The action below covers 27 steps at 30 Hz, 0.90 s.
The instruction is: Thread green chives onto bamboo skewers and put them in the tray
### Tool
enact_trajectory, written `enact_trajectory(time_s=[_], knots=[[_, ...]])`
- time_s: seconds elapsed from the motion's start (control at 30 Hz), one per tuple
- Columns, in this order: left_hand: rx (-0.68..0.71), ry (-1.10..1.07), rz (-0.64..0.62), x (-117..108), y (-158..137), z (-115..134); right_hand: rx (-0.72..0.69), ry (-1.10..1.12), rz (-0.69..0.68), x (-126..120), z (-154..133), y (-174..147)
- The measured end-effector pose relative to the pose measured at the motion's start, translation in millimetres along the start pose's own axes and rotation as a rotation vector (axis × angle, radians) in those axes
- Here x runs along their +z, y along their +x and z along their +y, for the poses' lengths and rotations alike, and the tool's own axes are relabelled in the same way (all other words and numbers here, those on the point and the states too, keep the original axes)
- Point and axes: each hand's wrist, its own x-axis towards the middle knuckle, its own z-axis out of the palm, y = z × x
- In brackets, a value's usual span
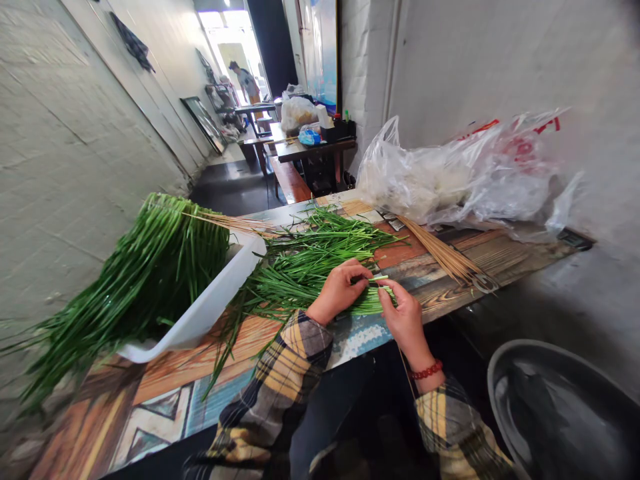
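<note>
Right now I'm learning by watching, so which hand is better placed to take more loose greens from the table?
Probably the left hand: it is nearer to most of the loose greens. The right hand is farther off, and a thin stick runs down below it.

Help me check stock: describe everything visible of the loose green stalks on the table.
Long, thin, leafy green stalks, paler at their right ends, lie in a loose heap on the patchwork table, right of the white tray, some trailing toward the table's near edge. The left hand pinches a few pale ends; the right hand meets it there, grip unclear.
</note>
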Motion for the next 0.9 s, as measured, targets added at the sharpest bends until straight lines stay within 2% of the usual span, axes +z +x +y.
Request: enact_trajectory(time_s=[0.43, 0.57, 0.8, 0.9], knots=[[0.032, 0.024, -0.037, 0, 0, 3, 0.039, 0.058, 0.048, 4, 3, -1], [0.036, 0.071, -0.059, 2, -1, 3, 0.006, 0.049, 0.054, 4, 4, -1], [0.094, 0.073, -0.146, -1, 0, 5, 0.035, 0.037, 0.052, 4, 6, 0], [0.022, 0.066, -0.017, -8, 2, -2, 0.026, 0.05, 0.054, 5, 8, 0]])
